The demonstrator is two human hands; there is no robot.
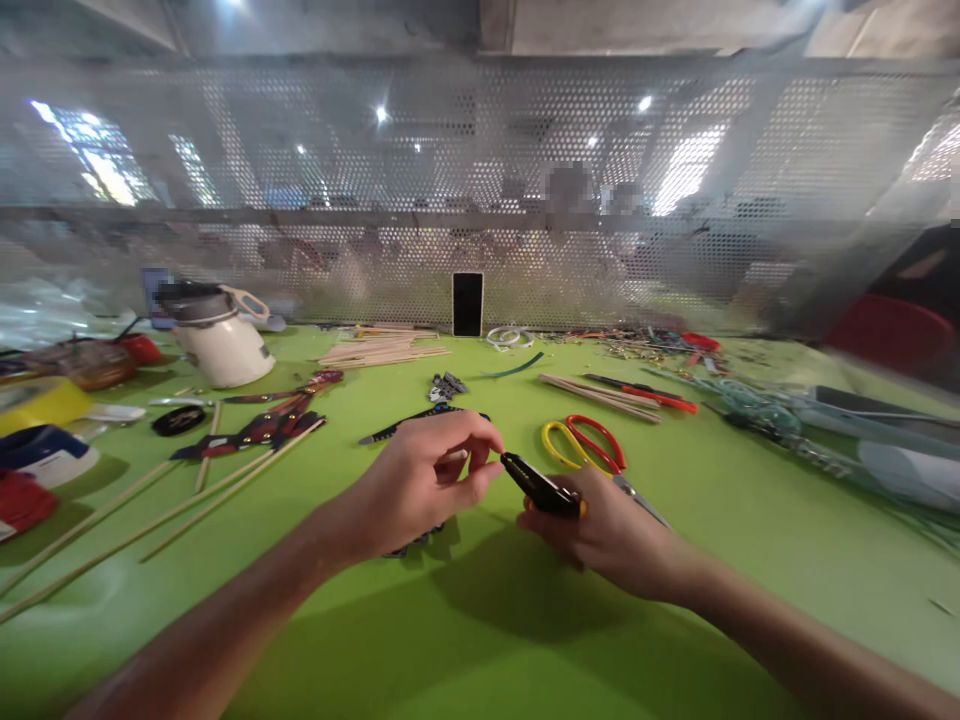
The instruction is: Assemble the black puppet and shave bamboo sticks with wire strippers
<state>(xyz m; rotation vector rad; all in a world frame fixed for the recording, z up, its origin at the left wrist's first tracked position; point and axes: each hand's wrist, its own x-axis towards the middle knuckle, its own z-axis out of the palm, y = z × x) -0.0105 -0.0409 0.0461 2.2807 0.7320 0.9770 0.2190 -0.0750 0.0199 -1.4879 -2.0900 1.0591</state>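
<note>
My right hand point(611, 535) is wrapped round a black wire stripper point(538, 482) with yellow markings, its nose pointing up and left. At that nose, the thumb and forefinger of my left hand point(420, 480) come together in a pinch; whatever lies between them is too small to make out. Behind and partly under my left hand is a black knife-shaped tool point(390, 430). Small dark grey parts point(420, 542) lie below it, mostly hidden, and a similar little pile point(447, 386) sits farther back. Scissors point(585, 445) with red and yellow handles rest just behind my right hand.
On the left are a white jug point(221, 345), long thin sticks point(172, 510) and a roll of yellow tape point(41, 405). A phone point(468, 304) stands against the perforated screen. Wooden sticks point(600, 396), a red-handled tool point(675, 402) and tangled clear tubing point(765, 410) lie to the right.
</note>
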